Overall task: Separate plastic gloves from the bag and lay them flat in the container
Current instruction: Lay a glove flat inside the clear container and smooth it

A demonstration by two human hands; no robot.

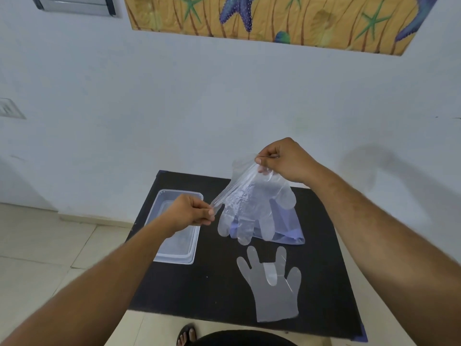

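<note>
Hands pinched 1 clear glove (252, 203) above the table (212, 283): left hand (192, 212) at its cuff edge, right hand (284, 161) higher. Tub (192, 255) at left looked empty. Bag (291, 228) lay behind; glove 2 (274, 290) lay flat nearer.

The left hand (192, 211) covers part of the clear container (159, 203), so its far right rim and much of the inside cannot be read. The held glove (249, 203) veils the bluish bag (291, 221); whether more gloves lie inside is unclear. How many layers the right hand (284, 161) pinches cannot be told. The starfish picture (274, 16) and grey vent (74, 6) are cut by the top edge, the sandalled foot (185, 335) by the bottom
</note>
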